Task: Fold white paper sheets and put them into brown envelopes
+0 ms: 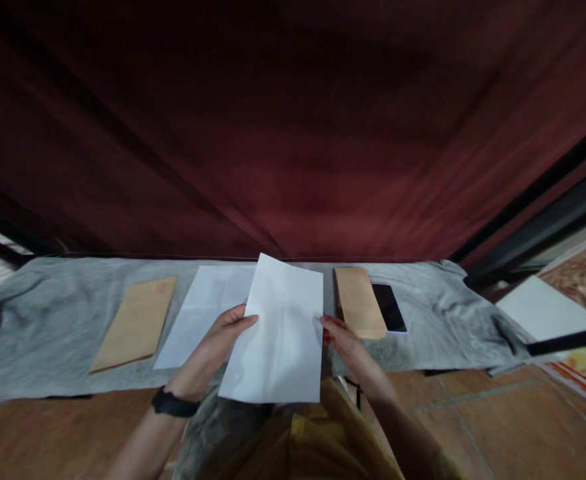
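Observation:
Both my hands hold up a sheet of white paper (280,333), one at each side edge. My left hand (227,330) pinches its left edge, thumb in front and fingers behind. My right hand (340,337) pinches the right edge. Beneath and to the left, more white paper (197,320) with a crease across it lies on the grey cloth. A brown envelope (135,320) with a faint reddish mark lies farther left. To the right of my right hand is a small stack of brown envelopes (359,300).
A grey cloth (447,320) covers the long narrow surface. A dark phone (390,308) lies against the right envelopes. A dark red curtain (293,167) hangs behind. At the far right are a dark frame bar (543,227) and a white sheet or board (543,308). Below is tiled floor (453,413).

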`<state>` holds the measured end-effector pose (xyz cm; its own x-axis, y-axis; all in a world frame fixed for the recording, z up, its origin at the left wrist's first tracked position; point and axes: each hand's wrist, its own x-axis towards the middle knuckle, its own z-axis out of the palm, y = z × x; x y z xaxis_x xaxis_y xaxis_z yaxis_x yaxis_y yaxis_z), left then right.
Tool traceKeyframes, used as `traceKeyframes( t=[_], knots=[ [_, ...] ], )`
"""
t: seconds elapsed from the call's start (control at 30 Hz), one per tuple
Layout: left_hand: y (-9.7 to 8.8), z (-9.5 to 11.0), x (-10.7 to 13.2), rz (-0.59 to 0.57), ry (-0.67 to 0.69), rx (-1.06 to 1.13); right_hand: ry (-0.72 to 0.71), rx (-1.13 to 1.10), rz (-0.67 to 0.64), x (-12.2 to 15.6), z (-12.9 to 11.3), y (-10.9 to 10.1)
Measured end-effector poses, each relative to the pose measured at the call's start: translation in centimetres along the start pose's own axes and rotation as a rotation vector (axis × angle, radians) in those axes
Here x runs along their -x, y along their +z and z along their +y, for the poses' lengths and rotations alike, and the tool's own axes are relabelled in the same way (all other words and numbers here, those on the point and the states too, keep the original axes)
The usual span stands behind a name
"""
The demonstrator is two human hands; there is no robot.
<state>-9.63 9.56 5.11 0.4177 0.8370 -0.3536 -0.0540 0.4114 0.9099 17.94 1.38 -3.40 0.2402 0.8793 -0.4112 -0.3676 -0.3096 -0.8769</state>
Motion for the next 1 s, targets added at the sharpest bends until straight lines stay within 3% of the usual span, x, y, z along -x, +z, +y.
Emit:
traceKeyframes(
  t=[0.17, 0.3, 0.4, 0.47, 0.53, 0.67, 0.77, 0.9, 1.0],
  knots=[
    [-0.3, 4.1, -0.5, -0.047, 0.116, -0.169, -0.167, 0.068, -0.117, -1.9, -5.2, 0.9],
    [-0.3, 6.7, -2.2, 0.108, 0.359, -0.403, -0.360, 0.080, -0.142, -2.8, -10.3, 1.2],
    [-0.5, 6.9, -3.8, 0.283, 0.568, -0.645, -0.511, 0.094, -0.114, -2.7, -11.9, 1.2],
    [-0.8, 5.5, -4.7, 0.302, 0.642, -0.709, -0.574, 0.119, -0.057, -2.5, -11.0, 1.0],
    [-1.3, 3.2, -5.4, 0.230, 0.675, -0.700, -0.607, 0.167, 0.006, -2.3, -8.7, 0.5],
    [-2.8, -2.7, -6.0, 0.018, 0.665, -0.709, -0.697, 0.398, -0.018, -2.2, -2.2, -0.9],
    [-4.4, -6.3, -5.8, -0.075, 0.635, -0.749, -0.688, 0.542, -0.036, -1.9, 2.2, -2.2],
    [-5.5, -8.8, -4.3, -0.215, 0.645, -0.981, -0.758, 0.783, -0.152, -0.6, 5.4, -3.9],
    [-5.2, -9.7, -2.7, -0.200, 0.658, -1.213, -0.818, 0.936, -0.191, 1.1, 6.3, -5.0]
  ],
)
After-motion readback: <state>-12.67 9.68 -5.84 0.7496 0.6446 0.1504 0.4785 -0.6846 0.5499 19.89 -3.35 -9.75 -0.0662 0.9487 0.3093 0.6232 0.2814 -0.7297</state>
